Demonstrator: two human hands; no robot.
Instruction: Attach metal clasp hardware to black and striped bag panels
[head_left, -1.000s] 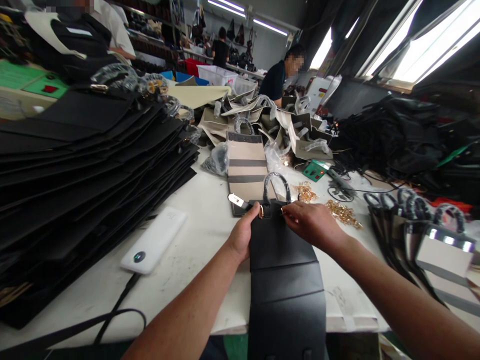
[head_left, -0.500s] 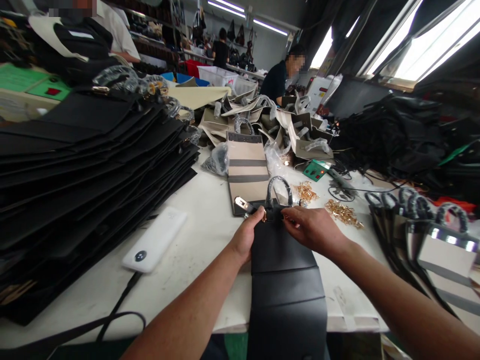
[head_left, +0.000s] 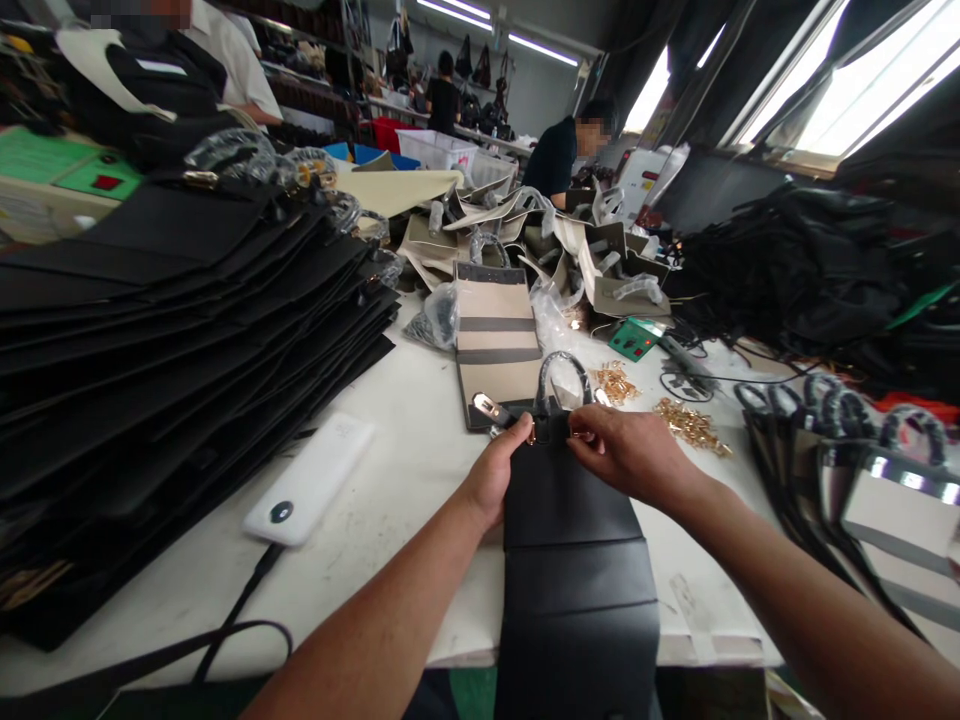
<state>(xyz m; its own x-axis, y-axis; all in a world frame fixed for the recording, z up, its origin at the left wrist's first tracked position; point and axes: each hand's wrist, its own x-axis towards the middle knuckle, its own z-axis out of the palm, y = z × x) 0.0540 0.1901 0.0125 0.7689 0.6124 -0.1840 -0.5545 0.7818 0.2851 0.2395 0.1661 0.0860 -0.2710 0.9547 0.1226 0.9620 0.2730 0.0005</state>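
A black handbag panel [head_left: 577, 540] lies lengthwise before me, its near end hanging over the table edge. Its plastic-wrapped handle [head_left: 564, 366] stands up at the far end. My left hand [head_left: 491, 470] is closed on the panel's top left corner, thumb on top beside a gold fitting. A strap with a gold metal plate [head_left: 489, 405] sticks out to the left of that thumb. At the top right corner my right hand [head_left: 626, 445] has its fingers pinched around a small gold piece, mostly hidden by the fingers.
Stacked black bag panels [head_left: 187, 330] fill the left side. A white power bank [head_left: 309, 480] with a cable lies nearby. Beyond the handle are a beige striped panel [head_left: 499, 345] and gold hardware piles [head_left: 690, 425]. More panels [head_left: 900, 500] stand right. A co-worker [head_left: 559, 155] bends over farther back.
My right hand has shifted slightly right along the panel's top edge, uncovering more of the edge between the hands. The left hand keeps its hold.
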